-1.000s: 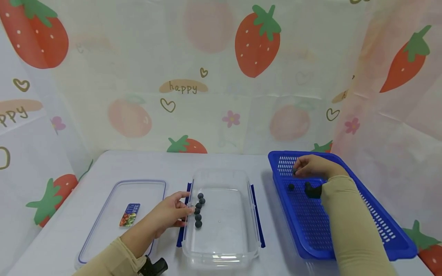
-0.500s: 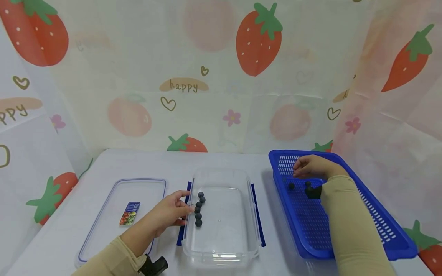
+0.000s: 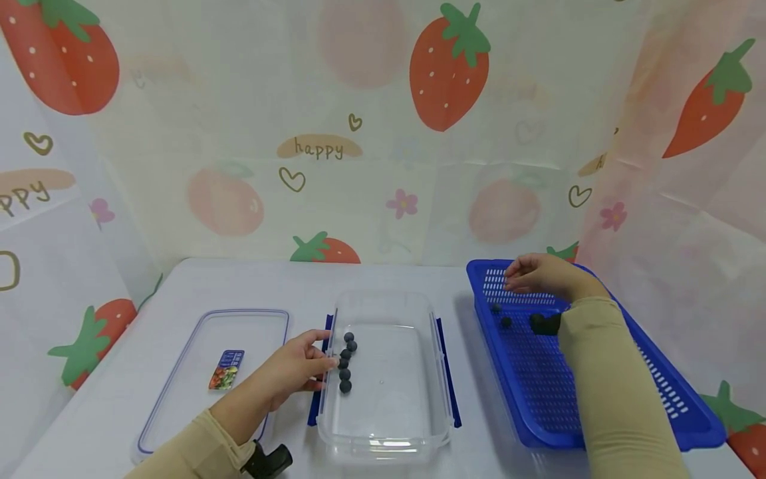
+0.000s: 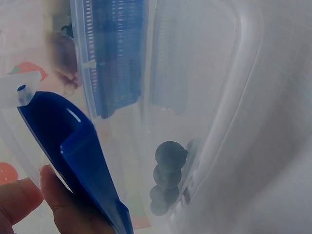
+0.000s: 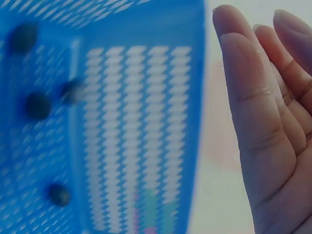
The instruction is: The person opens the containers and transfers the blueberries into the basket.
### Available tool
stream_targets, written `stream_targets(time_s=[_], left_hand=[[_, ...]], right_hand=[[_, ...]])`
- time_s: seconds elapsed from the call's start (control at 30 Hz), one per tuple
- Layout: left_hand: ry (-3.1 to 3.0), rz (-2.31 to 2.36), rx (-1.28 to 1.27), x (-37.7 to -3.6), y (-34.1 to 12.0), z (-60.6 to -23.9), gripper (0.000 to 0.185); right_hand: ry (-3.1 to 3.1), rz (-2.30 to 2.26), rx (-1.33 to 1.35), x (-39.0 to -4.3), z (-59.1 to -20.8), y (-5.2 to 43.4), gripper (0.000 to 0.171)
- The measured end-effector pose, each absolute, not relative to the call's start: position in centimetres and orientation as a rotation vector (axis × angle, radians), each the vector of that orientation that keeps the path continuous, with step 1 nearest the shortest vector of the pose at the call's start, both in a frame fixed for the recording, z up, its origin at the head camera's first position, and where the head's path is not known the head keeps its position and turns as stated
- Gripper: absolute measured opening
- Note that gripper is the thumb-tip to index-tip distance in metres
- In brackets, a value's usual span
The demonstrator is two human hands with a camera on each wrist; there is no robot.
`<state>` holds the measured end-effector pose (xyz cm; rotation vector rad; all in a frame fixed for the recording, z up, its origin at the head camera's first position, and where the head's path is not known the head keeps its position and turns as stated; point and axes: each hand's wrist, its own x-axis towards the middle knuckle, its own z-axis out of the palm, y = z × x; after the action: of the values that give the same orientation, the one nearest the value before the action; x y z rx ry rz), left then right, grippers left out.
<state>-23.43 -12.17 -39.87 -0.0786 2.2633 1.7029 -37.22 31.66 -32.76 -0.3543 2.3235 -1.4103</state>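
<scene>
My left hand (image 3: 299,366) holds the left side of a clear plastic box (image 3: 383,442), its thumb at the rim beside a blue side latch (image 4: 73,146). Several small dark blue-grey balls (image 3: 345,386) lie in an uneven line along that side inside the box. At the far end of a blue perforated basket (image 3: 538,426), my right hand (image 3: 547,276) hovers over the rim, fingers loosely extended with nothing between them. Below it in the basket lie more dark balls (image 5: 38,106); the right wrist view shows several, while the hand and wrist strap hide some in the head view.
On the left, a clear lid (image 3: 179,359) with a blue edge and a colourful label (image 3: 226,370) lies flat on the white table (image 3: 311,286). Strawberry-printed sheets (image 3: 371,199) stand behind and at both sides. The basket's raised walls border the right side.
My right hand has let go of a dark ball, which lies in the basket's far left part, and has risen slightly toward the far rim. The left hand and the box stay put.
</scene>
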Motion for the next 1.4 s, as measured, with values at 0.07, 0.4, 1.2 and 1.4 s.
stream_targets(time_s=[0.07,0.4,1.2,1.4], left_hand=[[2.265,1.702,-0.078,-23.4,-12.2,-39.9,0.056],[2.268,1.691,-0.077,-23.4,-12.2,-39.9,0.056],[2.266,1.677,-0.077,-23.7,-12.4,-39.9,0.056],[2.261,1.674,-0.081,-23.6,-12.3,-39.8,0.057]], right_hand=[[2.320,-1.417,-0.395,-37.3,-32.0,30.8,0.031],[2.401,-1.287,-0.527,-37.5,-29.5,23.3,0.029],[2.205,-1.186,-0.635,-37.3,-34.7,7.8,0.016],[2.167,-1.157,-0.600,-36.8,-36.3,6.1,0.017]])
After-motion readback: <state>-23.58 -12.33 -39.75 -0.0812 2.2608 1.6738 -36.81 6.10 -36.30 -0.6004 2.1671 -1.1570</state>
